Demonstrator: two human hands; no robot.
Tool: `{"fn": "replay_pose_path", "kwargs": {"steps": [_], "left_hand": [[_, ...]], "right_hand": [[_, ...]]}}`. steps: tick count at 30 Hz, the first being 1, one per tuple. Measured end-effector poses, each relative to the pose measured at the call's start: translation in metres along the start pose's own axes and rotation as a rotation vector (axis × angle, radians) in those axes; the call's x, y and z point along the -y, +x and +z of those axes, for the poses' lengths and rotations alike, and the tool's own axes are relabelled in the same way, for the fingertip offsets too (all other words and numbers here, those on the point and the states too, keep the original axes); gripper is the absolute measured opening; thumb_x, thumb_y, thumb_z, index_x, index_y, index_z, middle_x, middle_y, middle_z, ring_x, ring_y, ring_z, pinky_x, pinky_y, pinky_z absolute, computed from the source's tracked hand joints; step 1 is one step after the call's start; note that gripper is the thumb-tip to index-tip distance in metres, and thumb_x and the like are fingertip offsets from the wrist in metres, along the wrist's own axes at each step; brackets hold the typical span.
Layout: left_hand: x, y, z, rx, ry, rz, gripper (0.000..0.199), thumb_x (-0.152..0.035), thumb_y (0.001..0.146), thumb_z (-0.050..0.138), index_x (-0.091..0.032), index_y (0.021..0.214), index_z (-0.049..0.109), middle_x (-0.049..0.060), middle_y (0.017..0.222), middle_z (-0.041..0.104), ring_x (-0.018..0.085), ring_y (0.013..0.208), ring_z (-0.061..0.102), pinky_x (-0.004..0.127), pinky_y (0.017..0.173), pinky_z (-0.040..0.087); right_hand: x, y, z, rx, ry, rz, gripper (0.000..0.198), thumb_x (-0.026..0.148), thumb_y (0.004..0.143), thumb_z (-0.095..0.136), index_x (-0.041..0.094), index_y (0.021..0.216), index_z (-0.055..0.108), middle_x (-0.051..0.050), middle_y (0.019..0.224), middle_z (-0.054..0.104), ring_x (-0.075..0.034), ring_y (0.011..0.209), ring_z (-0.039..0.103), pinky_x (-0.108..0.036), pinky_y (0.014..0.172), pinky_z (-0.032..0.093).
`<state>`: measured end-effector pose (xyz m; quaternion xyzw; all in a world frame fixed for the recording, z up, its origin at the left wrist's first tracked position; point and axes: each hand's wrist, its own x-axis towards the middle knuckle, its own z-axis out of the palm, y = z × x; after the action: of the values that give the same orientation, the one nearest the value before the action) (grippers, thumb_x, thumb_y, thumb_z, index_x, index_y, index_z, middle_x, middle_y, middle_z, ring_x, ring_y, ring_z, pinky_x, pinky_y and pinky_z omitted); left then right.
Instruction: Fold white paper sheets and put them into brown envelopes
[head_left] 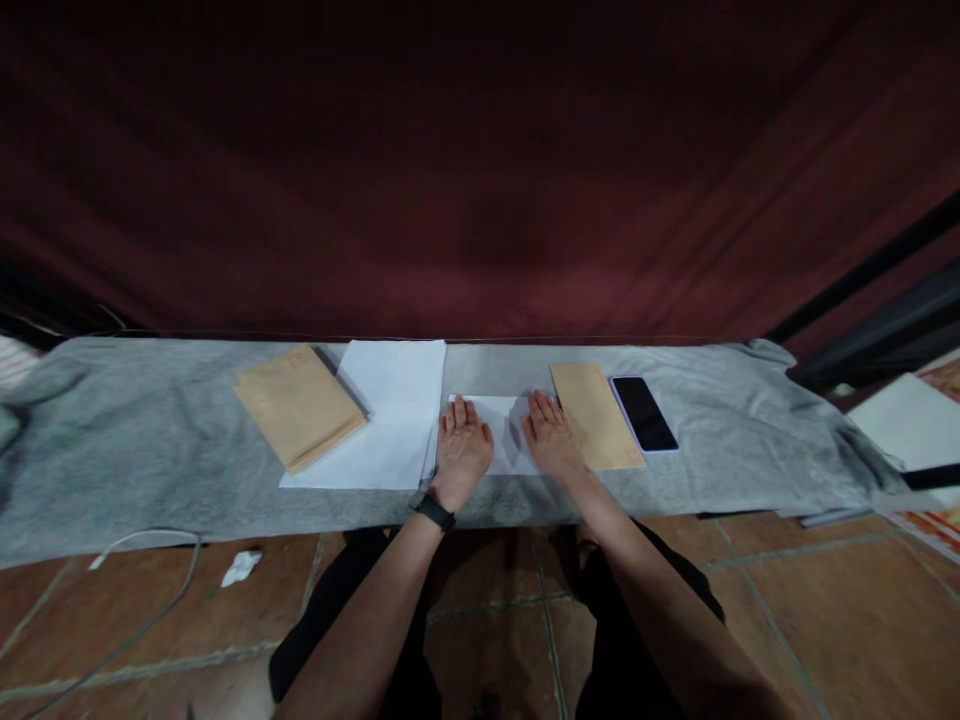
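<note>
A folded sheet of white paper (502,455) lies in front of me on the grey cloth. My left hand (463,445) rests flat on its left end, fingers stretched forward. On its right end lies my right hand (551,435), also flat, with the fingers extended. Just right of that hand is a brown envelope (600,415), partly behind the hand. To the left of my left hand sits a stack of larger white sheets (397,420). A pile of brown envelopes (300,405) overlaps the left side of those sheets.
A phone (645,413) with a purple edge lies right of the single envelope. Grey cloth (750,430) covers the narrow table. A dark red curtain (480,200) hangs behind it. On the tiled floor are a cable (196,560) and a crumpled white scrap (241,567).
</note>
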<state>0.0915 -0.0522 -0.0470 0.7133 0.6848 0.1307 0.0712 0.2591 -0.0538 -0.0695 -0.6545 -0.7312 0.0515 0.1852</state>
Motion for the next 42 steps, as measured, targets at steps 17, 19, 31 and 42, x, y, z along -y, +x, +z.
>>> {"fn": "replay_pose_path", "kwargs": {"steps": [17, 19, 31, 42], "left_hand": [[0.036, 0.018, -0.037, 0.071, -0.954, -0.434, 0.054, -0.008, 0.064, 0.064, -0.016, 0.117, 0.066, 0.003, 0.074, 0.071, 0.023, 0.075, 0.069, 0.028, 0.066, 0.048], [0.039, 0.018, -0.038, 0.1, -1.128, -0.469, 0.032, -0.008, 0.059, 0.062, -0.017, 0.088, 0.07, -0.001, 0.063, 0.066, 0.019, 0.062, 0.064, 0.025, 0.058, 0.044], [0.033, 0.003, -0.041, 0.04, -1.653, -0.647, 0.024, -0.015, 0.054, 0.07, -0.02, 0.072, 0.053, -0.002, 0.065, 0.066, 0.013, 0.058, 0.065, 0.025, 0.061, 0.053], [0.003, -0.023, -0.054, 0.06, -1.986, -0.451, 0.032, -0.017, 0.064, 0.078, -0.02, 0.092, 0.064, 0.002, 0.101, 0.076, 0.018, 0.092, 0.072, 0.03, 0.083, 0.056]], "right_hand": [[0.013, -0.016, 0.007, 0.053, 0.043, -0.128, 0.054, 0.033, 0.102, 0.04, 0.007, 0.15, 0.044, -0.018, 0.159, 0.038, -0.028, 0.149, 0.032, -0.048, 0.122, 0.029], [0.015, -0.014, 0.0, 0.029, 0.086, -0.145, 0.052, 0.03, 0.102, 0.039, 0.006, 0.148, 0.046, -0.018, 0.156, 0.043, -0.028, 0.147, 0.036, -0.048, 0.121, 0.032], [0.008, -0.025, -0.03, -0.065, 0.212, -0.346, 0.078, 0.005, 0.083, 0.044, 0.022, 0.158, 0.029, -0.005, 0.16, 0.038, -0.022, 0.149, 0.032, -0.049, 0.122, 0.034], [-0.006, -0.009, -0.053, -0.32, 0.125, -0.388, 0.053, 0.01, 0.098, 0.038, 0.032, 0.144, 0.053, -0.001, 0.149, 0.055, -0.022, 0.142, 0.043, -0.048, 0.119, 0.035]]}}
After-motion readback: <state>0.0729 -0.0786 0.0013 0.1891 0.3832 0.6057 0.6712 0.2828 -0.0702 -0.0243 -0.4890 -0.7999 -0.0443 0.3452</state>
